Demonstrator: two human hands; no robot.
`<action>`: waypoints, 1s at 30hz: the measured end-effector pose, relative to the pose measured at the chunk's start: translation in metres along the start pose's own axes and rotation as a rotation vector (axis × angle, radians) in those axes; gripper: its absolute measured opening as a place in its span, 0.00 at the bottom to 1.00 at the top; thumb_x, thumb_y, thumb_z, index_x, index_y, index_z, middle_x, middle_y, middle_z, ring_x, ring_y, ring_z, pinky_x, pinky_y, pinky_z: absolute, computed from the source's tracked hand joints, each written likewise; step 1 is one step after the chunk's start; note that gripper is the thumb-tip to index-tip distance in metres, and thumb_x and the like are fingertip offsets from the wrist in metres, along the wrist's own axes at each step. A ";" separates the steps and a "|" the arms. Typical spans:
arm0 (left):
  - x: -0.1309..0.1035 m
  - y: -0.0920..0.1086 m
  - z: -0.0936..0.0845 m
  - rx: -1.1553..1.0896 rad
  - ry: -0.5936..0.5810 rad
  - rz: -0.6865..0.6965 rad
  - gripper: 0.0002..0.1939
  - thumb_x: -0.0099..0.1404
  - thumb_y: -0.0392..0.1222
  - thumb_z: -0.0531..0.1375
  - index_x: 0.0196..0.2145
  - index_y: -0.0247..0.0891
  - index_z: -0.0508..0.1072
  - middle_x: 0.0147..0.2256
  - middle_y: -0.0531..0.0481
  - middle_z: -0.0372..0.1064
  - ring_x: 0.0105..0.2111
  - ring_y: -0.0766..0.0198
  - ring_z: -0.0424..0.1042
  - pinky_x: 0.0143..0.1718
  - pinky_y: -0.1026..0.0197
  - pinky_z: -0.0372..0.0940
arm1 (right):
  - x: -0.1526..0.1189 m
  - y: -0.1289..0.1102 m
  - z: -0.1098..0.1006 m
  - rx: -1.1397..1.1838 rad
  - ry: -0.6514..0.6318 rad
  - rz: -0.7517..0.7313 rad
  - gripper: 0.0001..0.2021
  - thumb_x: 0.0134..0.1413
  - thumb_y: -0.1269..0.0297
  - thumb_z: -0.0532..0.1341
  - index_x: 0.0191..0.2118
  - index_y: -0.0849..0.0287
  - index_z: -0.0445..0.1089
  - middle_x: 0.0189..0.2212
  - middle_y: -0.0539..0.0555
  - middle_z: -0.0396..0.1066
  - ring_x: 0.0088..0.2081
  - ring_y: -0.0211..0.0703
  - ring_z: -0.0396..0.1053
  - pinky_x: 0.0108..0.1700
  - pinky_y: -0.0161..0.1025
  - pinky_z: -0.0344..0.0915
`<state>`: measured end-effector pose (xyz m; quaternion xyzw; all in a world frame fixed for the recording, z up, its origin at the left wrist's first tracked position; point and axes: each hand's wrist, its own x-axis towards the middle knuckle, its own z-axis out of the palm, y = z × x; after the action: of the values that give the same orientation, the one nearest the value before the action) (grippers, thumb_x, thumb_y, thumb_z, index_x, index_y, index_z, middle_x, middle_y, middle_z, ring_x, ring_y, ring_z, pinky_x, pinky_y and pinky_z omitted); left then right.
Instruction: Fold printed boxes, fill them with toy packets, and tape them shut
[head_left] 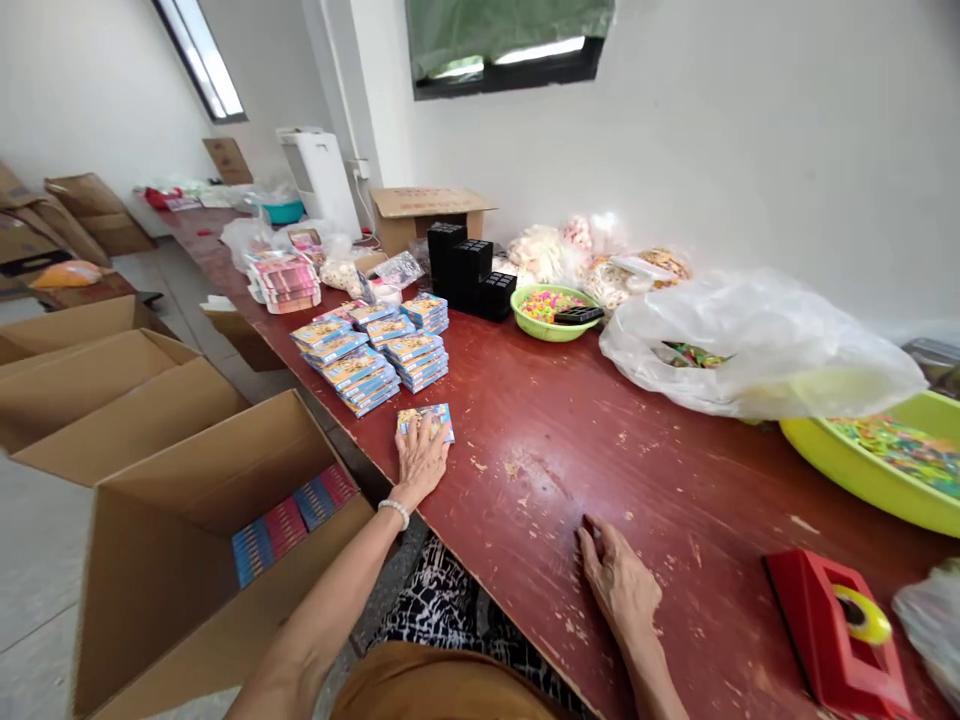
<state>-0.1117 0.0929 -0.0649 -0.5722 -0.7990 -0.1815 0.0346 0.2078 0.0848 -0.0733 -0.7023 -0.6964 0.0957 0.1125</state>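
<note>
My left hand [422, 457], with a pale beaded bracelet on its wrist, is on a small flat blue box [439, 412] near the table's front edge. Its fingers reach over the printed top and seem to grip it; the fingertip contact is partly hidden. Just beyond stand stacks of similar blue boxes [360, 375], several high. My right hand [621, 580] rests on the bare tabletop, loosely bent, fingers a little apart and holding nothing. Right of it is a red tape dispenser [832, 630] with a yellow roll core.
Below the table's left edge, an open carton [150, 540] holds rows of blue and pink boxes [289, 525]. Along the wall are black stepped blocks [472, 275], a green basket [551, 330] of colourful pieces and plastic bags [750, 335]. A yellow-green basin [840, 465] stands at right.
</note>
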 end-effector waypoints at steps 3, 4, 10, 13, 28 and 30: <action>0.002 -0.005 0.002 0.015 0.013 -0.064 0.26 0.71 0.37 0.51 0.64 0.43 0.73 0.69 0.33 0.60 0.70 0.32 0.54 0.64 0.25 0.52 | 0.005 -0.004 -0.004 -0.059 -0.037 0.027 0.17 0.71 0.56 0.55 0.55 0.47 0.78 0.48 0.57 0.83 0.41 0.53 0.83 0.38 0.41 0.75; 0.002 -0.005 0.002 0.018 0.015 -0.077 0.27 0.71 0.37 0.52 0.65 0.44 0.73 0.69 0.33 0.60 0.70 0.32 0.54 0.64 0.26 0.52 | 0.007 -0.006 -0.006 -0.077 -0.051 0.034 0.17 0.71 0.55 0.55 0.56 0.46 0.78 0.46 0.57 0.83 0.41 0.54 0.83 0.38 0.42 0.75; 0.004 0.000 0.003 0.023 0.035 -0.137 0.27 0.70 0.37 0.55 0.65 0.41 0.71 0.69 0.30 0.59 0.70 0.30 0.53 0.64 0.24 0.51 | 0.035 -0.021 -0.016 -0.166 -0.078 0.032 0.19 0.73 0.56 0.52 0.59 0.47 0.76 0.40 0.58 0.84 0.40 0.54 0.83 0.35 0.41 0.72; 0.005 0.000 0.003 0.017 0.044 -0.131 0.28 0.70 0.38 0.54 0.66 0.36 0.70 0.69 0.26 0.57 0.70 0.27 0.52 0.64 0.21 0.49 | 0.052 -0.028 -0.019 -0.155 -0.056 0.023 0.18 0.73 0.59 0.52 0.58 0.49 0.76 0.43 0.59 0.83 0.39 0.52 0.83 0.34 0.39 0.70; 0.023 0.085 0.036 0.110 -0.236 0.356 0.28 0.75 0.40 0.51 0.71 0.40 0.63 0.71 0.32 0.55 0.72 0.36 0.53 0.69 0.30 0.49 | 0.107 -0.035 -0.012 -0.072 -0.041 0.035 0.16 0.73 0.64 0.53 0.57 0.49 0.73 0.43 0.56 0.83 0.41 0.45 0.82 0.35 0.33 0.64; 0.046 0.097 0.043 0.097 -0.313 0.375 0.27 0.76 0.43 0.52 0.70 0.43 0.64 0.72 0.35 0.54 0.72 0.37 0.52 0.69 0.30 0.48 | 0.117 -0.034 -0.010 -0.073 -0.041 0.021 0.16 0.72 0.65 0.54 0.57 0.48 0.74 0.43 0.55 0.83 0.41 0.45 0.82 0.36 0.33 0.65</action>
<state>-0.0310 0.1757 -0.0681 -0.7293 -0.6823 -0.0423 -0.0289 0.1792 0.2018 -0.0512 -0.7109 -0.6943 0.0859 0.0716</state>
